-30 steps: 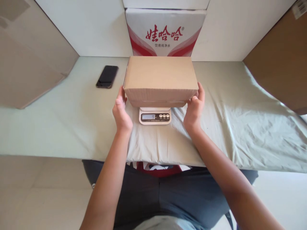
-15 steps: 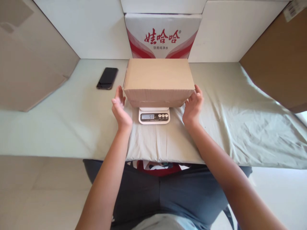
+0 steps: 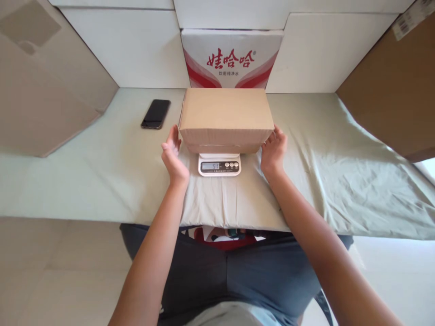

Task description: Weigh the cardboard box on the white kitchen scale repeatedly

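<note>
A closed brown cardboard box (image 3: 226,118) rests on a small white digital scale (image 3: 219,164), whose display is lit. My left hand (image 3: 173,155) hovers just off the box's left end, fingers spread, palm toward it. At the box's right end my right hand (image 3: 273,150) is also spread, its fingertips close to or barely brushing the lower corner. Neither hand holds anything.
The scale stands on a table under a pale green cloth (image 3: 333,154). A black phone (image 3: 156,113) lies to the left. A white and red printed carton (image 3: 232,59) stands behind the box. Large cardboard panels lean at the left (image 3: 44,95) and right (image 3: 394,90).
Both hands have let go of the box's ends and opened; the box now sits on the scale by itself. The scale's reading has changed.
</note>
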### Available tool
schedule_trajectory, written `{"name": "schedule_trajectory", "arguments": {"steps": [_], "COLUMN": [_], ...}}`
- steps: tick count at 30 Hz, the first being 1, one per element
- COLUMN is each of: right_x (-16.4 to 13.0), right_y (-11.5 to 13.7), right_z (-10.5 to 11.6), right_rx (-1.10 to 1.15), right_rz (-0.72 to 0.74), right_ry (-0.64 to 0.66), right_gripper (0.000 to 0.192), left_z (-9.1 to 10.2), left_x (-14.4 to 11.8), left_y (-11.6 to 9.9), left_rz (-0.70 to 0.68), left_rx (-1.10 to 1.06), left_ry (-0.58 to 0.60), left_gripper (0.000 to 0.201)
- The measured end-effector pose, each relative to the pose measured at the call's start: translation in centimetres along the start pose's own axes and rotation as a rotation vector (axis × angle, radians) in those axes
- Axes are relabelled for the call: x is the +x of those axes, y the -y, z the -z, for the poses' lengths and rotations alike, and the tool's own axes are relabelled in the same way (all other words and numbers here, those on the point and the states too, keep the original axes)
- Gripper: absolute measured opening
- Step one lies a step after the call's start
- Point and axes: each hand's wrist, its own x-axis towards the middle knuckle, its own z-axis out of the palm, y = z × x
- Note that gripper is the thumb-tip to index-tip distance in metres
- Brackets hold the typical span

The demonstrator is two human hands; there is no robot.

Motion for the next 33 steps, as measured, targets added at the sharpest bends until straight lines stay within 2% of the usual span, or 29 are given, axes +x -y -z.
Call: {"name": "schedule_trajectory", "arguments": {"steps": [6, 10, 16, 24, 26, 29, 33], "right_x": [-1.8, -3.2, -4.7, -5.6, -5.4, -4.7, -2.8], "right_y": [0.2, 0.3, 0.9, 1.1, 1.2, 1.7, 2.1], "right_z": [-0.1, -0.7, -1.7, -2.1, -2.0, -1.8, -2.3], "right_rx": [-0.111, -0.208, -0.214, -0.219, -0.202, -0.194, -0.164], "right_rz": [0.176, 0.283, 0.294, 0.291, 0.294, 0.322, 0.377], "right_ry": [0.135, 0.202, 0.236, 0.237, 0.230, 0.207, 0.186], "right_gripper": [0.061, 0.057, 0.047, 0.045, 0.045, 0.049, 0.054], "left_z": [-0.4, -0.6, -0.7, -1.0, -1.1, -1.3, -2.3], "left_x": [-0.5, -0.7, -1.2, -1.7, -2.0, -2.1, -0.2], "left_y": [-0.2, -0.1, 0.1, -0.2, -0.7, -2.1, -4.2], "left_rz": [-0.033, -0.055, -0.055, -0.036, -0.030, -0.046, -0.089], "left_rx": [-0.014, -0.007, 0.026, 0.029, -0.008, -0.093, -0.142], "left_ry": [0.005, 0.018, 0.030, 0.050, 0.085, 0.206, 0.339], "left_gripper": [0.089, 0.087, 0.091, 0.089, 0.090, 0.089, 0.091]}}
